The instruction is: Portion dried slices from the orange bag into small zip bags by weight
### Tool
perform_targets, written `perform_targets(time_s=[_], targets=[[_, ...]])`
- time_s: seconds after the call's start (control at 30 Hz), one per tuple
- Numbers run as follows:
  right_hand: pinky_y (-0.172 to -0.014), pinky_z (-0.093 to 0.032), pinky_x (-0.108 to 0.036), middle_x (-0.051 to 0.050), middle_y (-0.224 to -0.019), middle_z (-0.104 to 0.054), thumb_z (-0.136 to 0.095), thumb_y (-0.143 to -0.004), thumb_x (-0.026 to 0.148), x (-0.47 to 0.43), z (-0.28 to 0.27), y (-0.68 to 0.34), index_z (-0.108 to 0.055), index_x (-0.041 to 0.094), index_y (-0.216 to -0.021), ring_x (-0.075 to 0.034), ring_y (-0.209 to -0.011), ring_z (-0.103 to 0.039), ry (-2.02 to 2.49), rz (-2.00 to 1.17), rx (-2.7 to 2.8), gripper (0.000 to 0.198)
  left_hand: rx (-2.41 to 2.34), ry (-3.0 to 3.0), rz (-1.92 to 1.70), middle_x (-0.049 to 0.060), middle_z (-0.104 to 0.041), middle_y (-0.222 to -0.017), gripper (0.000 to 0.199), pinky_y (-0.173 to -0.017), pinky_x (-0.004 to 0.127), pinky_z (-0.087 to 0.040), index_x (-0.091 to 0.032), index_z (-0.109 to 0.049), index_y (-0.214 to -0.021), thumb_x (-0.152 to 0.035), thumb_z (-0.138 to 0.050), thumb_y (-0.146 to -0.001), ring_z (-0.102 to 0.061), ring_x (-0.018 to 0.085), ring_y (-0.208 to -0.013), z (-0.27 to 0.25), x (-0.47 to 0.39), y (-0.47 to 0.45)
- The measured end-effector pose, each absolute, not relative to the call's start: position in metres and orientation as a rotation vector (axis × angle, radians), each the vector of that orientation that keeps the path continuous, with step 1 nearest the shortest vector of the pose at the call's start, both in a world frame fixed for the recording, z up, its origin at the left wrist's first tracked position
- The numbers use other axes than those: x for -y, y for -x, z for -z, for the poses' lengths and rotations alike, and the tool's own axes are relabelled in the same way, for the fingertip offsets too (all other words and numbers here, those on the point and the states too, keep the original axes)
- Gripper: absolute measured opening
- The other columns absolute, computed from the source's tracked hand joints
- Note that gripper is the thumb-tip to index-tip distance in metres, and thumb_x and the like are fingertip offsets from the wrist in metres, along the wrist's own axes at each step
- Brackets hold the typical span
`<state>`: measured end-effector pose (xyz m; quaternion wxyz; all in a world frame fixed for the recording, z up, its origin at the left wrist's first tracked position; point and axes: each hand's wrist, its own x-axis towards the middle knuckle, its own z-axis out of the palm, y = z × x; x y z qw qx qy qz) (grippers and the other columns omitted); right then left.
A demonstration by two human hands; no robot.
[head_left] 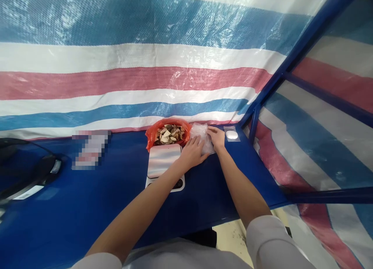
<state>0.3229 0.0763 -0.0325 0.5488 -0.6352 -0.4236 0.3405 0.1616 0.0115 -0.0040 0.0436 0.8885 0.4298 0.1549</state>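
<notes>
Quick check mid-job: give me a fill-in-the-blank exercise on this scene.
The scale rests on a ____ table.
Slices lie in a ____ bag.
In the picture, the left hand and right hand, touching clear plastic, lie to the ____ of the white oval item.
Missing words: blue; red; left.

You have thin, clear plastic in the packaging, crinkled and catching the light, and glossy, wrinkled plastic film in the red bag. The slices inside that look matt and rough. On your scale, the plate is smooth and shiny like metal, while the white body looks like plastic. The blue tabletop you see looks smooth with a soft sheen; the striped sheeting is woven plastic, glossy and creased. The blue frame looks like painted metal, and your 2 sleeves are matt cloth
</notes>
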Motion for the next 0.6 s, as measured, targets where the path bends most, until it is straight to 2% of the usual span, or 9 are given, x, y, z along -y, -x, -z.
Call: perform_targets(time_s=[0.1, 0.2, 0.27, 0.37, 0.6], targets=[[-0.082, -0.062, -0.040, -0.005, -0.092, -0.080, -0.067, -0.078, 0.039, -0.069, 0.028, -0.329, -0.076, 0.020, -0.098, -0.024, -0.089, -0.075, 1.543, -0.742, 1.110, 0.029, -1.326, -2.731, -0.365, 0.026, -0.045, -0.155, 0.061, -0.119, 0.051, -0.035, -0.007, -0.053, -0.138, -0.044, -0.063, -0.091, -0.041, 0.038, -0.146, 0.004, -0.011, -0.161], [-0.097, -0.058, -0.046, -0.006, -0.105, -0.079, -0.066, -0.083, 0.034, -0.056, 0.016, -0.340, -0.076, 0.022, -0.107, -0.026, -0.101, -0.074, 1.541, -0.497, 1.372, 0.028, -1.345, -2.730, -0.309, 0.025, -0.044, -0.155, 0.060, -0.118, 0.049, -0.036, -0.008, -0.054, -0.138, -0.046, -0.062, -0.092, -0.040, 0.037, -0.147, 0.003, -0.012, -0.162], [-0.101, -0.057, -0.045, -0.008, -0.121, -0.074, -0.062, -0.088, 0.033, -0.047, 0.009, -0.344, -0.075, 0.023, -0.114, -0.027, -0.111, -0.071, 1.453, -0.320, 1.591, 0.030, -1.342, -2.740, -0.301, 0.026, -0.045, -0.155, 0.059, -0.118, 0.049, -0.036, -0.008, -0.054, -0.138, -0.045, -0.061, -0.092, -0.041, 0.037, -0.146, 0.002, -0.013, -0.163], [-0.108, -0.053, -0.041, -0.007, -0.129, -0.071, -0.058, -0.094, 0.032, -0.041, 0.005, -0.344, -0.074, 0.024, -0.118, -0.025, -0.123, -0.066, 1.324, -0.163, 1.883, 0.030, -1.306, -2.769, -0.295, 0.026, -0.048, -0.152, 0.060, -0.118, 0.049, -0.035, -0.006, -0.054, -0.138, -0.044, -0.060, -0.093, -0.044, 0.037, -0.145, 0.002, -0.016, -0.164], [-0.107, -0.053, -0.040, -0.007, -0.130, -0.071, -0.052, -0.100, 0.028, -0.068, 0.015, -0.334, -0.075, 0.024, -0.119, -0.025, -0.124, -0.065, 1.437, 0.045, 2.165, 0.030, -1.171, -2.797, -0.255, 0.025, -0.049, -0.151, 0.059, -0.119, 0.050, -0.033, -0.006, -0.053, -0.140, -0.044, -0.056, -0.096, -0.044, 0.036, -0.144, 0.007, -0.024, -0.164]])
